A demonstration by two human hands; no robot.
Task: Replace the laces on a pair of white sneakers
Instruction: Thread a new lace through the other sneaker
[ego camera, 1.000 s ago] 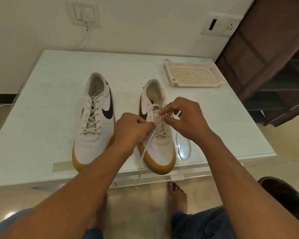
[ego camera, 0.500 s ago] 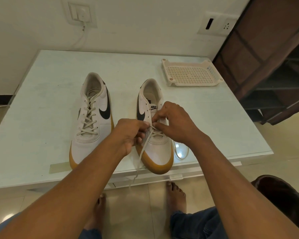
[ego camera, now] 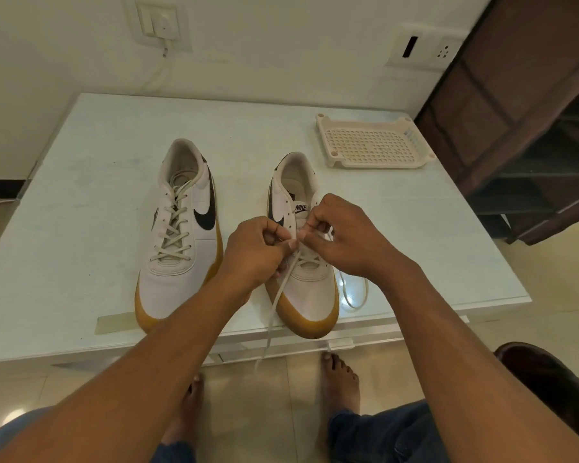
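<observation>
Two sneakers are standing side by side on the table point(ego camera: 81, 195), toes pointing toward the seated person, probably so that the eyelet rows are lying within easy reach of both arms. The laced sneaker point(ego camera: 181, 235) is sitting untouched, its lacing crossed up to the top, well apart from the hands. The unfinished sneaker point(ego camera: 311, 295), the one nearer the tray point(ego camera: 371, 145), is receiving the work.

The left hand point(ego camera: 258, 252) is curling its fingers and pinching the lace point(ego camera: 274, 309) just above the lower crossings. From there one free end is trailing over the toe and hanging past the table edge (kept out of the way, it seems, instead of bunching on the shoe). The right hand point(ego camera: 345, 238) is meeting it fingertip to fingertip over the middle eyelets, with fingers bent and gripping the lace beside the tongue, though the exact strand between its tips is too hidden to tell. The other free end is looping on the table just beside the shoe.

The hands are working close together, presumably to steady the flap while feeding the lace through the next eyelet. The upper eyelets are showing no lace yet.
</observation>
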